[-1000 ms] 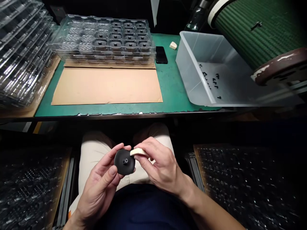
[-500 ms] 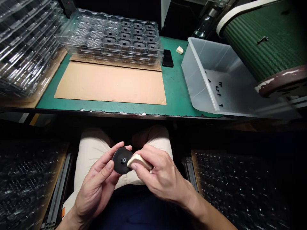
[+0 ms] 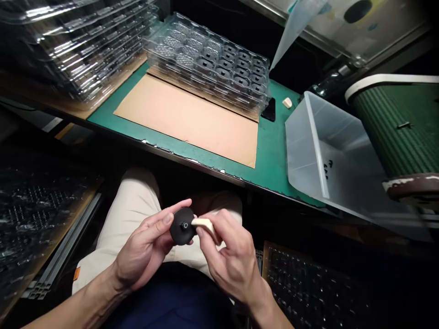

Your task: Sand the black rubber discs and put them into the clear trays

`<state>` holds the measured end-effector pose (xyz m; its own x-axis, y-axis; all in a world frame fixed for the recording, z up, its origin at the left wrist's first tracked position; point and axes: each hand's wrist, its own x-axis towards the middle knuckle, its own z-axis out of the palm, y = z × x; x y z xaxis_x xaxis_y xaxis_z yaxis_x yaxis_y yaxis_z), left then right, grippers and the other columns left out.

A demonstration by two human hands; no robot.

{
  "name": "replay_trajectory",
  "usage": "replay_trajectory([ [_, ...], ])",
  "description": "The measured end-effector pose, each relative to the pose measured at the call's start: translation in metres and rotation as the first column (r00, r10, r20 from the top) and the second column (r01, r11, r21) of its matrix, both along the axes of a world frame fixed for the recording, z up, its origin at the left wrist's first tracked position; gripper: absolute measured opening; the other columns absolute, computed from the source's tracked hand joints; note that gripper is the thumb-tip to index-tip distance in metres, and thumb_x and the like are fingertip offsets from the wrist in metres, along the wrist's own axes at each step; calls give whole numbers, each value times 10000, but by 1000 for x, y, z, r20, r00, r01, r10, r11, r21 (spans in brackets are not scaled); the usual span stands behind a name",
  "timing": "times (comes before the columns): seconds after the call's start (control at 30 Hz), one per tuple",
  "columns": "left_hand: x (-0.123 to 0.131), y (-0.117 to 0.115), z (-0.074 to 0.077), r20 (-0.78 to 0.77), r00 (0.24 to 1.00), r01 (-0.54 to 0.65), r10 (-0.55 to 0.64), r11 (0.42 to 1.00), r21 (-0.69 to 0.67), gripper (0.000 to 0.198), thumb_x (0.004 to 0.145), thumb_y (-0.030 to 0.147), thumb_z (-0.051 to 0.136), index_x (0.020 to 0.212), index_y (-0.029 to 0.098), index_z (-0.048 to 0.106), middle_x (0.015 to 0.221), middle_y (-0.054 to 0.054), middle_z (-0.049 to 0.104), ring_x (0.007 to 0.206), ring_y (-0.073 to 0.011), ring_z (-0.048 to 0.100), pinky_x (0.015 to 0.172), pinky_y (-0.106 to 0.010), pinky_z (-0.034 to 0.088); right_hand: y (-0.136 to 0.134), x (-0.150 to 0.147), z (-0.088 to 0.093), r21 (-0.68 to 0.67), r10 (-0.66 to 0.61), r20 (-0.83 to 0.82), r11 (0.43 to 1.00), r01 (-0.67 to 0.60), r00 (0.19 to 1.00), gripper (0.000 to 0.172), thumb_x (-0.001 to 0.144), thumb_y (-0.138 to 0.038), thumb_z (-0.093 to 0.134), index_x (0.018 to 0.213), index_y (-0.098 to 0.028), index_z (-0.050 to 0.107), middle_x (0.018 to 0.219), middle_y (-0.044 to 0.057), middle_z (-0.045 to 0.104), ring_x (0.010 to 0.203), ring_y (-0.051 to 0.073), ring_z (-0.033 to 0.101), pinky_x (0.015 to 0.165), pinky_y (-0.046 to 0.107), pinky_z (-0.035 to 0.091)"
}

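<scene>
Over my lap, my left hand pinches a round black disc with a small hub at its centre, thumb and fingers on its edge. My right hand is closed round a small cream-coloured block. The block's tip rests on the disc's face, just right of the hub. Both hands are below the edge of the green bench.
A brown cardboard sheet lies on the green bench. Behind it stands a clear blister tray with black discs. Stacked clear trays sit at left. A translucent bin with small black parts and a green ribbed conveyor stand at right. A phone and another cream block lie near the tray.
The view has tilted and swung, so the bench now runs diagonally. The cream block's tip has slid along the disc's face near the hub. Both hands keep their grips.
</scene>
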<state>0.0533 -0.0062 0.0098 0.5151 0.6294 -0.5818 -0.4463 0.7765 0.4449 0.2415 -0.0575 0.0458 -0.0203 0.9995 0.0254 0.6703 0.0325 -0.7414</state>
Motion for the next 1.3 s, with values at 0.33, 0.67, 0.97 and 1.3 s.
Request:
replay_trajectory([
  [0.33, -4, 3, -3, -66, 996, 55, -53, 998, 23, 438, 979, 504, 618, 1208, 168, 781, 912, -91, 733, 724, -179, 641, 648, -285, 550, 4, -11, 1, -40, 50, 78, 998, -47, 996, 166, 999, -189, 550, 1032, -231, 707, 830, 29, 593, 706, 156, 538, 680, 309, 438],
  [0.67, -14, 7, -7, -81, 995, 63, -61, 998, 25, 408, 951, 486, 682, 1214, 192, 790, 964, -80, 752, 797, -176, 661, 768, -287, 571, 6, -20, -3, -56, 45, 77, 998, -41, 996, 153, 1005, -206, 549, 1029, -221, 700, 845, 36, 609, 691, 152, 543, 662, 303, 443],
  [0.97, -20, 10, -10, -6, 989, 147, -147, 986, 83, 429, 956, 440, 691, 1310, 202, 744, 1098, -106, 778, 931, -202, 689, 882, -310, 551, 6, -21, -5, 3, 1, 106, 1000, -1, 994, 185, 999, -189, 552, 1124, -228, 683, 875, 39, 599, 703, 158, 542, 682, 309, 439],
  [1.3, -17, 6, -13, -46, 987, 156, -152, 983, 98, 400, 960, 431, 689, 1278, 199, 760, 1106, -102, 776, 939, -194, 682, 843, -280, 546, 8, -22, -11, 78, -32, 116, 997, 23, 993, 186, 1006, -205, 553, 1125, -212, 695, 890, 56, 622, 768, 185, 545, 725, 336, 429],
])
